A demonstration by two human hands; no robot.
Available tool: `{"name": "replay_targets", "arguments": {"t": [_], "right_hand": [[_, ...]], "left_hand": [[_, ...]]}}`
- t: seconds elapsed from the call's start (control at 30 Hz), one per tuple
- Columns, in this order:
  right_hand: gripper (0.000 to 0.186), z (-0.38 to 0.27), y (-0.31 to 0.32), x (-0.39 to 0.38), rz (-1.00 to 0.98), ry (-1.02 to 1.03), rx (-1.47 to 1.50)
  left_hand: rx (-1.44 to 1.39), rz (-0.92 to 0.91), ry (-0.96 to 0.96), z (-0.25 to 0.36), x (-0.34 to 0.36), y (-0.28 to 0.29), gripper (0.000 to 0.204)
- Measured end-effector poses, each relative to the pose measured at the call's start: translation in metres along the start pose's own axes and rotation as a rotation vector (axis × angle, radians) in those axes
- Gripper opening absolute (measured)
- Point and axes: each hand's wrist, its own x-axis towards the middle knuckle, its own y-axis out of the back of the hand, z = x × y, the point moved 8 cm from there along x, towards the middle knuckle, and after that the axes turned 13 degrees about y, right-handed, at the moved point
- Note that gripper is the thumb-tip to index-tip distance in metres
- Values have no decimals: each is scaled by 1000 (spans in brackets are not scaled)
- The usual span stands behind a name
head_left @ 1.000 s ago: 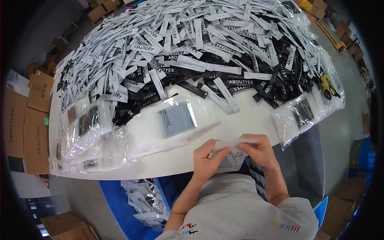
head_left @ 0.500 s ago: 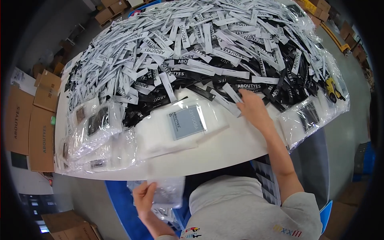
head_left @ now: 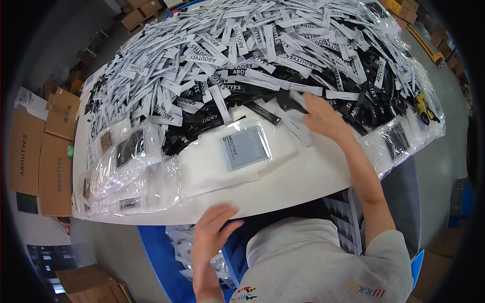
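Over the table's near edge is my left hand (head_left: 214, 230), its fingers spread and holding nothing. My right hand (head_left: 326, 117) reaches to the front of a large heap of slim packets (head_left: 202, 60), white and black. Its fingers pinch a narrow light packet (head_left: 298, 100), blurred by motion. Just below that hand a white slim packet (head_left: 295, 127) lies on the table. Between my hands rests a stack of white pouches (head_left: 212, 177), topped by a clear sleeve with a grey label (head_left: 246, 148). Below my left hand, clear bags (head_left: 184, 247) lie in a blue bin (head_left: 156, 257).
Clear plastic-wrapped packs (head_left: 124, 161) sit at the table's left edge, and another pack (head_left: 391, 144) on the right. A small yellow-and-black tool (head_left: 423, 108) lies at the far right edge. Cardboard boxes (head_left: 58, 151) stand left of the table (head_left: 283, 199).
My left hand has let go of a clear plastic bag and risen toward the table edge with its fingers spread. My right hand has moved slightly farther into the packets.
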Motion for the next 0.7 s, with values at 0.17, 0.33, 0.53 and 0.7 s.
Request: {"name": "replay_targets", "arguments": {"t": [0.17,0.33,0.53,0.7], "right_hand": [[46,3,43,-39,313,-255,613],[17,26,25,-74,500,-339,842],[9,7,37,-85,721,-273,721],[21,-27,26,-91,607,-403,957]], "left_hand": [[303,117,-344,43,105,-30,44],[384,-180,-387,33,121,-45,45],[374,-2,-298,35,95,-46,46],[274,270,-205,17,64,-43,52]]}}
